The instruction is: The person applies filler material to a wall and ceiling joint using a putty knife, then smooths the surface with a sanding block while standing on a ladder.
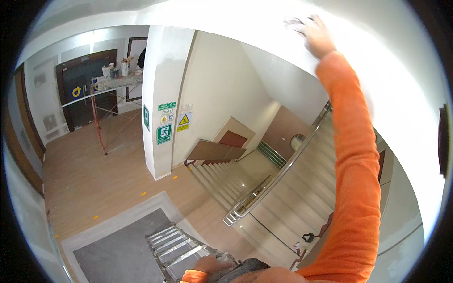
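My right arm, in an orange sleeve, stretches up to a bright white beam (226, 35). At its end my right hand (319, 37) is closed on a small pale crumpled sheet (295, 23) with a dark edge, held against or close to the white surface. Glare and motion blur hide whether it is cloth or paper. Low in the view my left hand (212, 264) is curled beside a dark grey bundle (250, 265), near the top of a metal ladder (177, 245). What lies within its fingers is hidden.
A stairwell with a chrome handrail (278, 170) drops away at the right. Left of it stands a white pillar (165, 94) with safety signs. Farther left, a scaffold (118, 82) carries buckets. The ladder stands over a dark grey floor mat (118, 250).
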`<state>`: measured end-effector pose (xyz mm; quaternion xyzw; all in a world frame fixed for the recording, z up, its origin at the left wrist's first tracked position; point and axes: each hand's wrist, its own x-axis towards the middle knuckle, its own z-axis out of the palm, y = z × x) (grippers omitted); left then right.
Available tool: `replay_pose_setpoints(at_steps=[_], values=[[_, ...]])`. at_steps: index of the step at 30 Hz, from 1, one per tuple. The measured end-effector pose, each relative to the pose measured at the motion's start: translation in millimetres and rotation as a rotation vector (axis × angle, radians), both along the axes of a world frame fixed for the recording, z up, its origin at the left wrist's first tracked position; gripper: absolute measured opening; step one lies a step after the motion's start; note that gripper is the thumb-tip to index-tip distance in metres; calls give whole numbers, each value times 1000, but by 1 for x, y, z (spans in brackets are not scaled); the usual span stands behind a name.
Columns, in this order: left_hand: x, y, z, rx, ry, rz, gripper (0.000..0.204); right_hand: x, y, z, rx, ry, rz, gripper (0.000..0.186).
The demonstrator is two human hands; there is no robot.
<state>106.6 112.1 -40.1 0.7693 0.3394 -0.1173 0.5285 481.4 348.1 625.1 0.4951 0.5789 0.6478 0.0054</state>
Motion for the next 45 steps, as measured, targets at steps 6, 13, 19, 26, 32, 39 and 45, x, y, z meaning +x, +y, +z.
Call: replay_pose_setpoints(at_steps=[6,13,19,26,32,39,45], values=[[-2,4,17,-32,38,26,111,-40,42,-11,-66,78,44,40],[1,1,11,-38,41,9,105,-30,-43,3,-119,-21,67,36],[4,-7,-26,-45,-80,105,103,-44,60,-10,54,-16,-42,36],[-2,3,17,19,12,36,105,-19,-45,9,-151,51,64,37],[-1,1,13,-27,18,38,108,-5,-3,17,-102,-21,29,34],[-1,7,19,42,21,39,108,-48,29,-10,-168,55,87,33],[-1,3,20,34,0,32,104,-17,-43,2,-76,67,50,38]])
